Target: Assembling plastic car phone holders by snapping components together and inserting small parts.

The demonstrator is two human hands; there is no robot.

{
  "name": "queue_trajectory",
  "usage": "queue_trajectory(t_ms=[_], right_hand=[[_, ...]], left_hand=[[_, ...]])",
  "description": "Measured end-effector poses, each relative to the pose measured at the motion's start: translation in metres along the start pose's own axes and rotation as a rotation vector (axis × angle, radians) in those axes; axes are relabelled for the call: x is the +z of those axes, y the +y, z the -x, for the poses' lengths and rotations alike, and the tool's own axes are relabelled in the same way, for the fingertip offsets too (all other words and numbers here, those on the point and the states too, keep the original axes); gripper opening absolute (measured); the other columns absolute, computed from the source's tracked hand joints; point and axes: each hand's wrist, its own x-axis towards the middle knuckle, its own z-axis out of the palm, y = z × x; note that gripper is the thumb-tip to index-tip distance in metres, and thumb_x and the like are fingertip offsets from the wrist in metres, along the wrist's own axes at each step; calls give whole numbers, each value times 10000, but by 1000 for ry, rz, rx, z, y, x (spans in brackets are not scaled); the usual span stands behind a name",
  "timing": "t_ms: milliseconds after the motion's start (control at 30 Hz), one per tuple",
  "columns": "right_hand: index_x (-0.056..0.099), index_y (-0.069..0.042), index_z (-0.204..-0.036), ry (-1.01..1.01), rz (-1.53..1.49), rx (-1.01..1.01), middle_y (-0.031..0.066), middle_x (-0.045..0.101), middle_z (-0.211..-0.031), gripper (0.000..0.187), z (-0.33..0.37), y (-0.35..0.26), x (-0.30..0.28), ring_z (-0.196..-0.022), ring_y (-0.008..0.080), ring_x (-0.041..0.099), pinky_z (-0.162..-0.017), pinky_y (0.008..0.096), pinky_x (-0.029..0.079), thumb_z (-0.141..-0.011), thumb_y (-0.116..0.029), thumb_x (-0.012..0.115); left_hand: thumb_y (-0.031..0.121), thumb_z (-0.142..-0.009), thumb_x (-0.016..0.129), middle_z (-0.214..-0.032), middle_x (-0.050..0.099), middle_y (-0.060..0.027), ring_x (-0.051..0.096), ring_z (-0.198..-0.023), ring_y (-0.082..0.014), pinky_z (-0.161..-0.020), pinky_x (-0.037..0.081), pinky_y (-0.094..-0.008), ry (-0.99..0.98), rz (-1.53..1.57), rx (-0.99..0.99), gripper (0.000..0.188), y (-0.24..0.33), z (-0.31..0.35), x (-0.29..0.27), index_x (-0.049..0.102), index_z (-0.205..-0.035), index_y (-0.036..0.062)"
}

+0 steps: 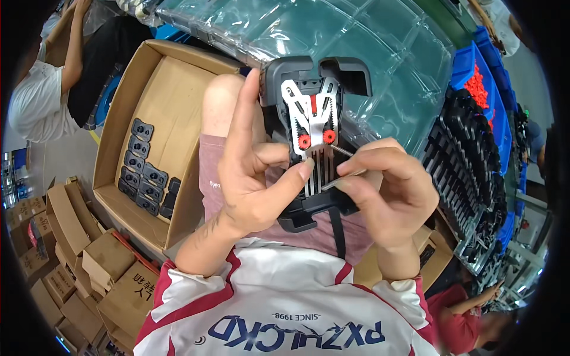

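Over my lap lies a black plastic clamp-like holder (309, 204) with wide jaws at its far end. Silver metal arms (295, 110) form a V on it, with two red gears (317, 140) and a red piece between them. My left hand (252, 184) grips the holder's left side, thumb on the metal plate and index finger stretched away. At the holder's right edge, my right hand (395, 199) pinches a thin coil spring (342, 152), whose far end reaches the right gear. Another thin silver piece (330, 186) shows by the right thumb; its kind is unclear.
An open cardboard box (172, 89) with several small black parts (142, 178) stands left. Clear plastic sheeting (386, 47) covers a surface ahead. Right are rows of black parts (457, 160) and blue bins holding red pieces (476, 89). Co-workers sit at far left and lower right.
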Motion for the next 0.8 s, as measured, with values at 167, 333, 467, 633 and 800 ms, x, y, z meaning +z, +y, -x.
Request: queue_trajectory(t_ms=[167, 333, 467, 633, 800], right_hand=[[661, 21, -867, -69, 183, -132, 74, 646, -742, 251, 1, 1, 14, -660, 186, 546, -603, 258, 460, -630, 91, 706], [648, 35, -867, -45, 183, -146, 82, 636, -749, 245, 8, 5, 15, -686, 200, 538, -637, 285, 457, -634, 95, 688], [655, 39, -862, -78, 266, -156, 85, 630, -756, 232, 9, 1, 13, -694, 207, 533, -650, 293, 454, -636, 84, 685], [680, 33, -851, -130, 379, -161, 84, 625, -766, 213, 7, -1, 12, -700, 211, 527, -656, 292, 450, -640, 55, 690], [691, 27, -852, -141, 410, -156, 84, 623, -780, 203, 5, 1, 13, -714, 213, 525, -668, 291, 447, -648, 35, 689]], left_hand=[[-134, -709, 518, -1097, 626, -214, 496, -519, -70, -499, 351, -113, -52, -91, 125, 916, -7, -2, -2, 8, -1464, -41], [-117, -704, 519, -1070, 634, -205, 508, -540, -80, -522, 381, -121, 27, -149, 137, 889, -4, -1, 7, 35, -1449, -83], [-103, -705, 524, -1054, 640, -199, 538, -573, -106, -586, 415, -136, 69, -217, 152, 873, -5, 3, 7, 53, -1440, -104], [-90, -706, 532, -1078, 628, -219, 591, -684, -156, -722, 434, -162, 43, -312, 280, 857, -14, 1, 4, 74, -1430, -125], [-91, -706, 539, -1145, 590, -266, 611, -853, -199, -847, 403, -182, 10, -355, 328, 861, -15, 2, 3, 72, -1429, -128]])
